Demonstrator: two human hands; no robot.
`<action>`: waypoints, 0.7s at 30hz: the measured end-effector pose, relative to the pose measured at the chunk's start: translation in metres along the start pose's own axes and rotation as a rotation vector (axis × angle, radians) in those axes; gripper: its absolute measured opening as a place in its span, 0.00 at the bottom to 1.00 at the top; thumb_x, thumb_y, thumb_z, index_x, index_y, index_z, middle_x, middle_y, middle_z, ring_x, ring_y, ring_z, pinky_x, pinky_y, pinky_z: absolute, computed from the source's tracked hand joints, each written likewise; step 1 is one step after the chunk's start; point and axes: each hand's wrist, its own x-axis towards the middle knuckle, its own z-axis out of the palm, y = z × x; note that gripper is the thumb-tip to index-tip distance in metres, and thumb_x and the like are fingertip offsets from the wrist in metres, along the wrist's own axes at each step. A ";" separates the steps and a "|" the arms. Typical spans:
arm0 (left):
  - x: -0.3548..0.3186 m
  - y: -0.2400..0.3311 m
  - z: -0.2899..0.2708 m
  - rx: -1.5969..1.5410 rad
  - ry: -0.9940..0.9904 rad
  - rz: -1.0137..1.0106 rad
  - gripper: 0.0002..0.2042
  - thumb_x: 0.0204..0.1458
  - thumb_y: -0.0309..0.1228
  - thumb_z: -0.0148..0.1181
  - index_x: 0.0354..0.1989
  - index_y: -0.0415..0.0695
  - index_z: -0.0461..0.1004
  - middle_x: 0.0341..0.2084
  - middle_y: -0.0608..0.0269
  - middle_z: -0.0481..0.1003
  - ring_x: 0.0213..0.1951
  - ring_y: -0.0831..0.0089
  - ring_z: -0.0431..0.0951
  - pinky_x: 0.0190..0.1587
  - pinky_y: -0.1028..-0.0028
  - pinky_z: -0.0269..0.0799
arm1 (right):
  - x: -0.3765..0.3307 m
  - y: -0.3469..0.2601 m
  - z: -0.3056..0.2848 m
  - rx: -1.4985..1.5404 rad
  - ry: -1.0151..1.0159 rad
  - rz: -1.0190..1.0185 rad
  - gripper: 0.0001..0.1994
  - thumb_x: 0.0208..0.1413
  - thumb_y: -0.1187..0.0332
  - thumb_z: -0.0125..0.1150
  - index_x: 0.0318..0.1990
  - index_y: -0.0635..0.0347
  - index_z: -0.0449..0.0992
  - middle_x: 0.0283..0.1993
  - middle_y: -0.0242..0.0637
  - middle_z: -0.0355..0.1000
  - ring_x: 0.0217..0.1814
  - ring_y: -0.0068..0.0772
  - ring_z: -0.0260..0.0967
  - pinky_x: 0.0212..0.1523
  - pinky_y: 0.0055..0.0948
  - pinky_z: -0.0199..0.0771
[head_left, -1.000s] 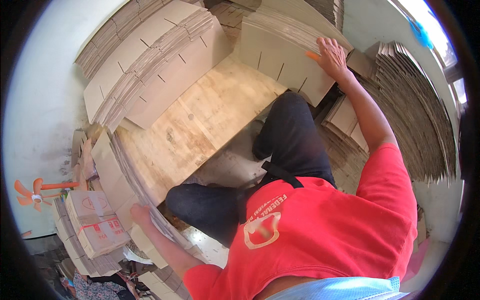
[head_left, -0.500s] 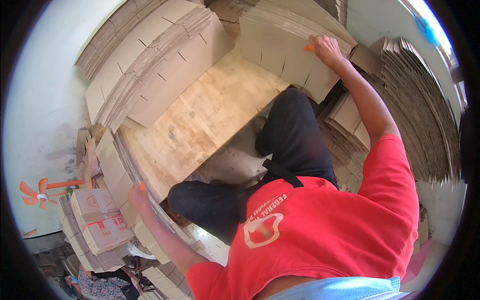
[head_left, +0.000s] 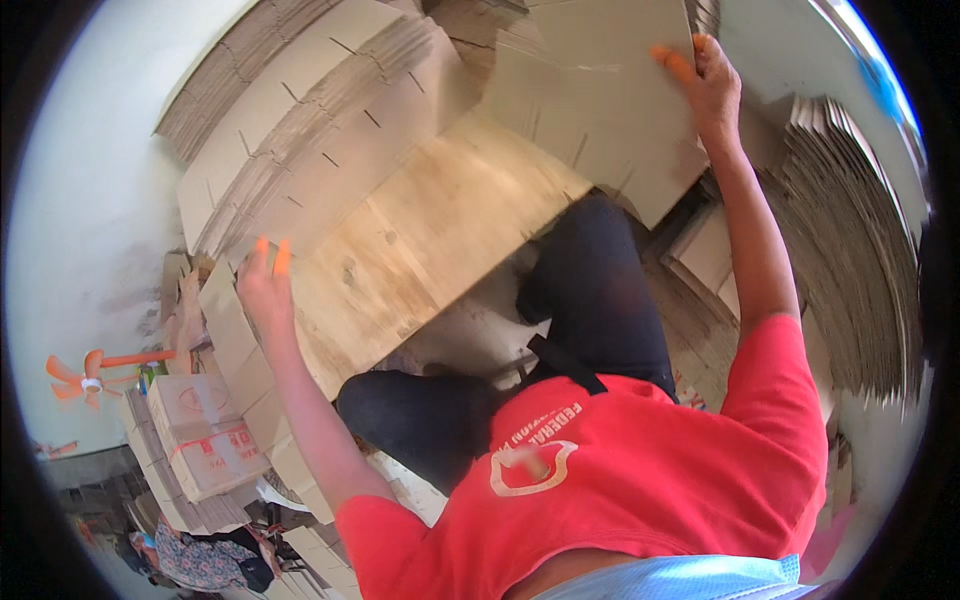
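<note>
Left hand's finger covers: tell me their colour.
Orange finger covers on the left hand; head view.

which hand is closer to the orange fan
Left. The left hand is above and right of the orange fan in the picture, by the wooden table; the right hand is much farther off, at the edge of a cardboard sheet.

Free wooden board [head_left: 440, 245] between cardboard stacks [head_left: 385, 145]

Red short-sleeved shirt [head_left: 650, 470], black trousers [head_left: 605, 290], orange finger covers [head_left: 680, 66], light-blue mask [head_left: 690, 579].
</note>
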 end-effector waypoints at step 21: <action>0.219 0.069 0.129 0.357 -0.032 0.503 0.03 0.48 0.24 0.58 0.25 0.39 0.75 0.26 0.57 0.77 0.37 0.62 0.73 0.45 0.63 0.67 | -0.025 -0.016 0.098 0.727 -0.346 0.301 0.06 0.56 0.74 0.58 0.37 0.66 0.78 0.24 0.29 0.72 0.10 0.09 0.52 0.09 0.14 0.45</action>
